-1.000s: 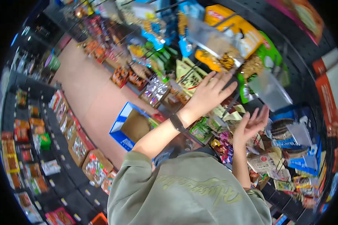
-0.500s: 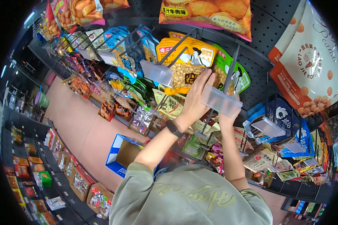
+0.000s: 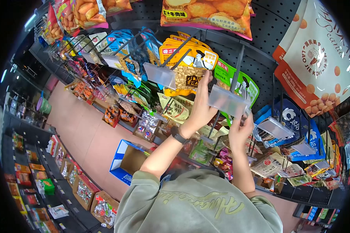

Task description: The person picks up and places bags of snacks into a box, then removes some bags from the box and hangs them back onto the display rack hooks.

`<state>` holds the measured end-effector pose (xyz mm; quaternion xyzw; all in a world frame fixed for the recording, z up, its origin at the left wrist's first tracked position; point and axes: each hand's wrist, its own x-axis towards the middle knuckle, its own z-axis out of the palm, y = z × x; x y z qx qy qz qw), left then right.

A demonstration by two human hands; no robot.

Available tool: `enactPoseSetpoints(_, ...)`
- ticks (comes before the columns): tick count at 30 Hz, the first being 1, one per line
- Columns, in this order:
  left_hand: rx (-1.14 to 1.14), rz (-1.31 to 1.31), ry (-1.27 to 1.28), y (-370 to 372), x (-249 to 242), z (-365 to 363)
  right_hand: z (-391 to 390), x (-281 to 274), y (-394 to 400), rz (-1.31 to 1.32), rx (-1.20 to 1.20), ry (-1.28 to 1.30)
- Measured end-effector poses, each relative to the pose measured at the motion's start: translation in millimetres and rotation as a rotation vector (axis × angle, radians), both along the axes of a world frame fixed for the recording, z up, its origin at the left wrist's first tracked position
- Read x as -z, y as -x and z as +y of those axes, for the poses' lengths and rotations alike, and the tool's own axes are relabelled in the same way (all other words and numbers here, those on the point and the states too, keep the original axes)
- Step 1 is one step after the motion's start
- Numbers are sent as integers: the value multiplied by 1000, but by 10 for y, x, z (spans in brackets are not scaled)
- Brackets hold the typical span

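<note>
My left hand (image 3: 201, 106) reaches up with its fingers stretched out, fingertips against the right edge of a yellow bag of peanuts (image 3: 188, 75). That bag is at the front of a row on a hook. Just to the right, a green snack bag (image 3: 243, 83) hangs on the adjacent hook (image 3: 238, 68), partly covered by a clear plastic label holder (image 3: 229, 101) at the hook's end. My right hand (image 3: 240, 134) is below the holder, its fingers bent together at the holder's lower right corner. What they pinch I cannot tell.
Blue bags (image 3: 124, 48) hang further left, with another clear label holder (image 3: 159, 75) before the yellow row. Overhead are large chip bags (image 3: 208, 15); a large white-and-red bag (image 3: 313, 62) hangs at right. An open blue box (image 3: 124, 161) stands below, by the aisle floor (image 3: 81, 116).
My right hand has come down from behind the label holder, and its fingers now show bent. My left fingers have shifted a little left. The green bag shows more plainly.
</note>
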<state>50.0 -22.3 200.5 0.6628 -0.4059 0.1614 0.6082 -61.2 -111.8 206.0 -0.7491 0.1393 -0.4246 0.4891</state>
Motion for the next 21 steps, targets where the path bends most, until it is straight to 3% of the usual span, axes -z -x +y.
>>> enactPoseSetpoints(3, 148, 250, 200, 114, -20, -66, -17, -9, 87, 31, 56, 135)
enactPoseSetpoints(9, 123, 235, 26, 233, 69, 25, 108, -105, 296, 65, 70, 98)
enactPoseSetpoints(12, 313, 459, 129, 335, 91, 102, 136, -59, 405, 80, 24, 156)
enactPoseSetpoints(19, 352, 498, 447, 513, -22, 221, 174, 2, 481, 32, -65, 231)
enactPoseSetpoints(21, 356, 477, 417, 479, 0, 308, 214, 10, 469, 9, -99, 205)
